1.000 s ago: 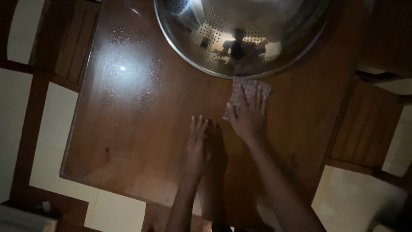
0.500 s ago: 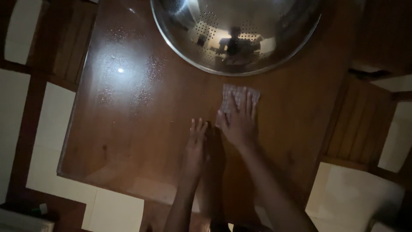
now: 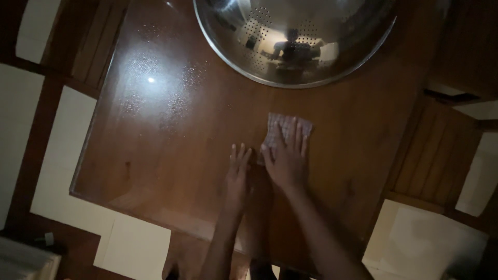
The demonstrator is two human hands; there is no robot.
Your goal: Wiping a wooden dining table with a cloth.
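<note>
Your right hand (image 3: 287, 158) presses flat, fingers spread, on a small pale checked cloth (image 3: 288, 128), mid-table, just near of the big perforated steel bowl (image 3: 295, 41). Left hand (image 3: 237, 173) rests flat w/ nothing under it, on the glossy brown wooden table (image 3: 155, 145). Cloth's near half hidden; dim light, pattern unclear.

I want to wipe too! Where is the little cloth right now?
The small checked cloth lies flat on the brown wooden table, under the right hand, just below the big shiny metal colander.
</note>
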